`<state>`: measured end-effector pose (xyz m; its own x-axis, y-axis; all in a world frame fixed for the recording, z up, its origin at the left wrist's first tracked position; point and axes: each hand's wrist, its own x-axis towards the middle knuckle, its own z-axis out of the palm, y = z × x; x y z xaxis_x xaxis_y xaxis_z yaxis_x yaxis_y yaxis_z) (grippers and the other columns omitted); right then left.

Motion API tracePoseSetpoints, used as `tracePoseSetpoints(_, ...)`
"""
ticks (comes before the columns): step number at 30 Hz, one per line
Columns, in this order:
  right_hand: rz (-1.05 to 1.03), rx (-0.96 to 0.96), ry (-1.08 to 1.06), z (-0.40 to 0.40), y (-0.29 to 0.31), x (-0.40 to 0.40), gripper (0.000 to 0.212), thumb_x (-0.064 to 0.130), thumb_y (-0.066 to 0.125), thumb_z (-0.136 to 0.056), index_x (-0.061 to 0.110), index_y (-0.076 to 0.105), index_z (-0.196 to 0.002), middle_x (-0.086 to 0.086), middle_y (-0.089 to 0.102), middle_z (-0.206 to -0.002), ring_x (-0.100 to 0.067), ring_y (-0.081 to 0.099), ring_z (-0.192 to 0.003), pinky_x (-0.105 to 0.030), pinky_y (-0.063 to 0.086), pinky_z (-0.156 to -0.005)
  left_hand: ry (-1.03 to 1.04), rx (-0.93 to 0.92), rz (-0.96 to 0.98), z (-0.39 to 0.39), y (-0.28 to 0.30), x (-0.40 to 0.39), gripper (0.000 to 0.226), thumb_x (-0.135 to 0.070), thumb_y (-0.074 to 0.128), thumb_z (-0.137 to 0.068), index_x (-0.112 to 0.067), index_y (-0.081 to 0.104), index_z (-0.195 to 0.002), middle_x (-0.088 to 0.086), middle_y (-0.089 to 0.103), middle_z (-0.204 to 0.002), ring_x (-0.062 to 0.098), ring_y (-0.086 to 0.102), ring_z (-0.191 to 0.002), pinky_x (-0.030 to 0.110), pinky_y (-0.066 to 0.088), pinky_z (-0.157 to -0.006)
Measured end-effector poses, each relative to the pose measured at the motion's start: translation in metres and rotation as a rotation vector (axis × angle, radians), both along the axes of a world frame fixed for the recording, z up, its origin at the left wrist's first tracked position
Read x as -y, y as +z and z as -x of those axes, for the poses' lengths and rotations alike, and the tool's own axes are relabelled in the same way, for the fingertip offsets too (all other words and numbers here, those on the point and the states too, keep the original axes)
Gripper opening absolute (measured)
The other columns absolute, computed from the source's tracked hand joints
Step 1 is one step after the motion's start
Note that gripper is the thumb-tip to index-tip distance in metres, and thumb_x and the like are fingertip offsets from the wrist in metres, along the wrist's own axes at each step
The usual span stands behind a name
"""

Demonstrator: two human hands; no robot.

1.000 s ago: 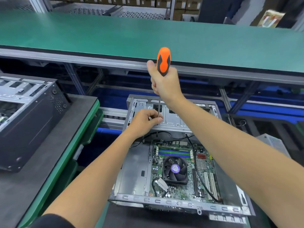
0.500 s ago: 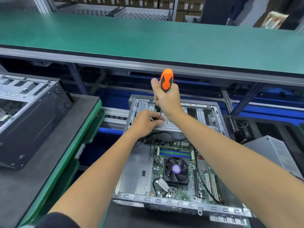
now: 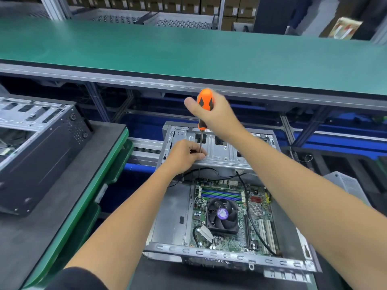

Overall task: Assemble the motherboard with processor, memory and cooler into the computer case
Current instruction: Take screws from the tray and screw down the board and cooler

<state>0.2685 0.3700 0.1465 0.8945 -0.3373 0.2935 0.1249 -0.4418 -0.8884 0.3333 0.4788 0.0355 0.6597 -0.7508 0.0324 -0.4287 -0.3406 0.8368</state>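
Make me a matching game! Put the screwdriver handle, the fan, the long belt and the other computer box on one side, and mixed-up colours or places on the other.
Things:
1. screwdriver handle
2. fan
3. long belt
4. other computer box

Colours or places:
A. green, across the back
B. far left, on the grey table
C. orange and black, in the right hand
D. black, on the board inside the open case

Pairs: 1-C, 2-D, 3-A, 4-B

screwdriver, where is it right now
In the head view, the screwdriver stands upright, centre frame, gripped by the right hand, its shaft steadied by the left hand over the case's far end.
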Motion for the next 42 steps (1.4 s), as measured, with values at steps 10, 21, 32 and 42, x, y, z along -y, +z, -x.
tracePoseSetpoints(10,1.015,-0.49,0.294,0.001,0.066,0.006,0.022,0.037,0.063,-0.087,0.017,0.057,-0.082,-0.002,0.068,-0.085,-0.022,0.059,-0.08,-0.034,0.047,-0.067,0.011,-0.023,-0.025,0.002,0.002,-0.001,0.005,-0.01,0.073,-0.081,-0.015,0.074,-0.082,-0.001,0.071,-0.089,0.013,0.065,-0.084,0.025,0.051,-0.079)
tracePoseSetpoints(21,0.949,-0.567,0.288,-0.009,0.069,0.0,0.004,0.016,0.064,-0.077,0.015,0.062,-0.08,-0.007,0.07,-0.078,-0.026,0.068,-0.074,-0.026,0.043,-0.054,0.063,0.293,-0.536,0.055,-0.028,-0.026,0.011,-0.011,0.052,-0.08,-0.01,0.049,-0.07,0.006,0.056,-0.068,0.021,0.052,-0.061,0.029,0.043,-0.056)
tracePoseSetpoints(32,0.788,-0.456,0.211,0.001,0.064,0.006,0.017,0.018,0.069,-0.074,0.015,0.06,-0.088,0.004,0.065,-0.076,-0.009,0.06,-0.061,-0.022,0.041,-0.049,0.223,0.022,-0.571,0.033,-0.081,0.019,0.027,0.003,0.042,-0.09,0.0,0.053,-0.114,0.02,0.059,-0.114,0.032,0.058,-0.095,0.028,0.041,-0.07)
tracePoseSetpoints(42,0.685,-0.289,0.142,0.009,0.045,0.013,0.02,0.028,0.067,-0.083,0.011,0.058,-0.09,0.004,0.063,-0.076,-0.017,0.056,-0.069,-0.028,0.043,-0.055,0.311,-0.02,-0.362,0.031,-0.101,0.024,0.025,0.016,0.04,-0.077,-0.006,0.053,-0.076,0.013,0.056,-0.081,0.028,0.051,-0.074,0.03,0.044,-0.068)
